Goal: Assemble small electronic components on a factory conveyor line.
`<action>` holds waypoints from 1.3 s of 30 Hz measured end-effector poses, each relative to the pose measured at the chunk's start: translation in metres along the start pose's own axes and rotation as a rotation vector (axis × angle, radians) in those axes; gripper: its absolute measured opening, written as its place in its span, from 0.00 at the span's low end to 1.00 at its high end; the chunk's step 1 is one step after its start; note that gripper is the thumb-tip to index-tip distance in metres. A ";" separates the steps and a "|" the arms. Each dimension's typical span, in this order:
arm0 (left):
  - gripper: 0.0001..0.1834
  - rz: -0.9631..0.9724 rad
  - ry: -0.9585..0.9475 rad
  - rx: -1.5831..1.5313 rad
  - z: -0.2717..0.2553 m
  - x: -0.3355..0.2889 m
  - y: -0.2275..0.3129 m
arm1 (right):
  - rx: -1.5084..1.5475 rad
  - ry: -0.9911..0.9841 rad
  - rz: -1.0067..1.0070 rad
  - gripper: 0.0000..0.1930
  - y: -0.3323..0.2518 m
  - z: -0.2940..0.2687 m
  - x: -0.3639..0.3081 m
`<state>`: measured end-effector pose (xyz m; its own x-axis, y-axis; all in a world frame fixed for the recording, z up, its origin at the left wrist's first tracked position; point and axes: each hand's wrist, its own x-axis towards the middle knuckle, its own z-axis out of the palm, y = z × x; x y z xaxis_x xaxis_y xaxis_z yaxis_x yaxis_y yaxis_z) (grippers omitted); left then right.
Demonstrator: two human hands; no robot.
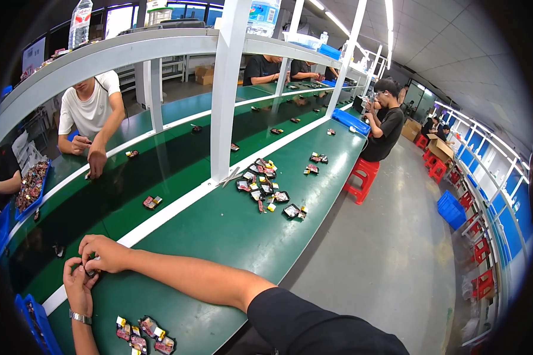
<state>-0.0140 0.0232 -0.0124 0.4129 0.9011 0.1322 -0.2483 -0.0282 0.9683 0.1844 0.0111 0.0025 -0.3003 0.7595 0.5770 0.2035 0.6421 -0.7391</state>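
Observation:
Both my hands meet over the green workbench (pixel 219 231) at the lower left. My left hand (pixel 79 285), with a metal watch on its wrist, and my right hand (pixel 102 252) pinch one small dark part (pixel 90 272) between their fingertips; the fingers hide most of it. My right forearm stretches across the bench from the lower right. Just below my hands lies a small cluster of dark red and yellow parts (pixel 145 337).
A larger pile of the same parts (pixel 266 183) lies mid-bench beside a white post (pixel 225 94). A dark green conveyor belt (pixel 118 189) carries single parts. A blue bin (pixel 35 322) sits at the lower left. Other workers sit along the line; red stools (pixel 361 177) stand in the aisle.

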 end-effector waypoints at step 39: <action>0.14 -0.043 -0.163 -0.214 -0.004 -0.006 0.015 | -0.466 0.104 -0.220 0.03 -0.026 0.015 0.000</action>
<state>-0.0233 0.0191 0.0008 0.5582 0.8177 0.1407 -0.4001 0.1167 0.9090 0.1651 -0.0073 0.0166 -0.2932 0.5926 0.7502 0.5462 0.7479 -0.3773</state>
